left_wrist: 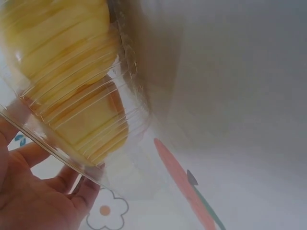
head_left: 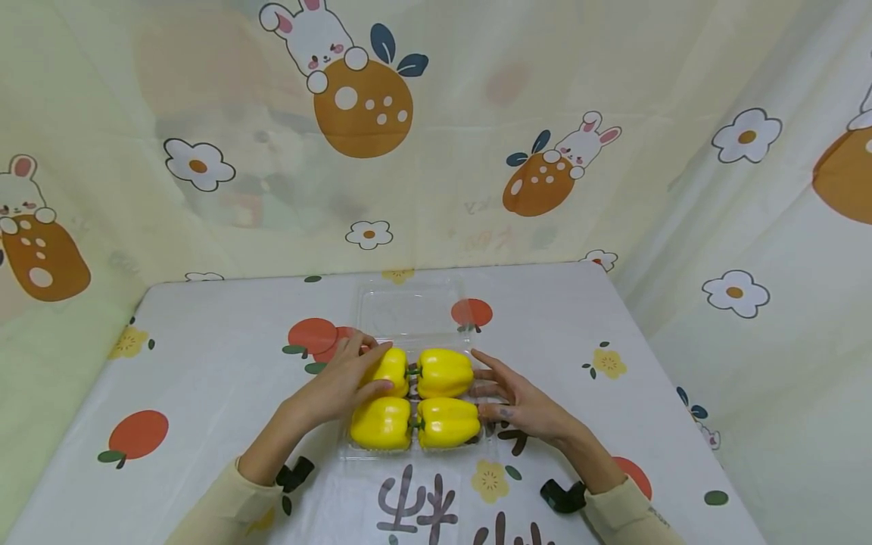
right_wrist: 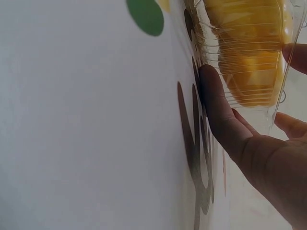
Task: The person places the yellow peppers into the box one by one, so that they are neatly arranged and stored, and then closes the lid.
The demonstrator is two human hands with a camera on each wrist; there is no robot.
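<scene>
Four yellow bell peppers sit in two rows in a clear plastic clamshell container (head_left: 368, 454), stems facing the middle. My left hand (head_left: 341, 382) grips the upper left bell pepper (head_left: 393, 372), index finger at its far edge and thumb over its near part. In the left wrist view, my left fingers (left_wrist: 62, 184) show beside the container's rim. My right hand (head_left: 521, 401) lies at the container's right side with fingers spread, close to the upper right pepper (head_left: 445, 372) and lower right pepper (head_left: 448, 422). Along the ribbed wall, a right-hand digit (right_wrist: 218, 96) shows in the right wrist view.
The container's clear lid (head_left: 409, 309) lies folded back behind the peppers. A white printed tablecloth (head_left: 225, 393) covers the table. A patterned curtain (head_left: 443, 189) hangs at the back and both sides. Black wrist devices (head_left: 564, 496) sit by each forearm.
</scene>
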